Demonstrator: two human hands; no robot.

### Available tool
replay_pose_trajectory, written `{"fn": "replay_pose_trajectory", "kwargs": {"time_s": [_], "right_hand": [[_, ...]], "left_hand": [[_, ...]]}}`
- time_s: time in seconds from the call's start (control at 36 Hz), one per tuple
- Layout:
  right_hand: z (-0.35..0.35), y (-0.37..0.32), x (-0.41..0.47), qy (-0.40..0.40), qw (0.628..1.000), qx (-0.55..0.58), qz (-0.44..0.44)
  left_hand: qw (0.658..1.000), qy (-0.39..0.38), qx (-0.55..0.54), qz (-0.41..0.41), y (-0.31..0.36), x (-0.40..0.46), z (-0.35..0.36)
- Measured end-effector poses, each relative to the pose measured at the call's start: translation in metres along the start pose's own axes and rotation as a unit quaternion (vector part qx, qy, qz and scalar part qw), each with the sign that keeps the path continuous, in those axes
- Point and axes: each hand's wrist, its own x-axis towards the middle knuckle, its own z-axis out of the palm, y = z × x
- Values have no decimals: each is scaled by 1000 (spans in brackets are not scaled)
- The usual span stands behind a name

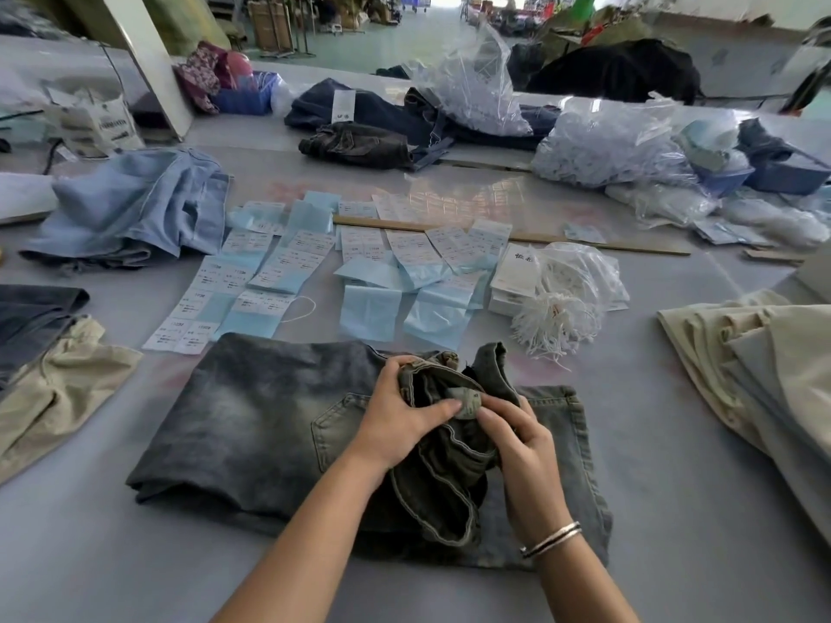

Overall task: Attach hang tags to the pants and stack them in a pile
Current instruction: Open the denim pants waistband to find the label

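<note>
Folded grey washed jeans lie on the table in front of me. Its waistband is bunched up between my hands. My left hand grips the waistband fabric, thumb pressing toward a round metal button. My right hand pinches the fabric just right of the button. Beyond the jeans lie several light blue and white hang tags. A bundle of white tag strings sits to their right, beside a stack of white tags.
Beige pants are piled at the right, beige and dark pants at the left, light blue jeans at the far left. Dark jeans, plastic bags of strings and a wooden ruler lie farther back.
</note>
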Motion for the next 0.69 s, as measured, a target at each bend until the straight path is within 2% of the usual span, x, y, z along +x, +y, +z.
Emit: {"fn": "replay_pose_trajectory", "kwargs": {"time_s": [0.08, 0.33, 0.47, 0.58, 0.69], "right_hand": [[-1, 0, 2, 7, 1000, 6, 26], [0, 2, 1, 19, 992, 81, 92], [0, -1, 4, 25, 993, 38, 109], [-3, -5, 4, 16, 970, 160, 182], [-3, -5, 3, 21, 959, 189, 208]], "left_hand": [[999, -4, 36, 19, 1, 0, 0], [999, -28, 36, 18, 1, -4, -6], [999, -31, 24, 12, -4, -3, -7], [998, -57, -21, -18, -7, 1, -11], [997, -58, -36, -19, -8, 3, -12]]}}
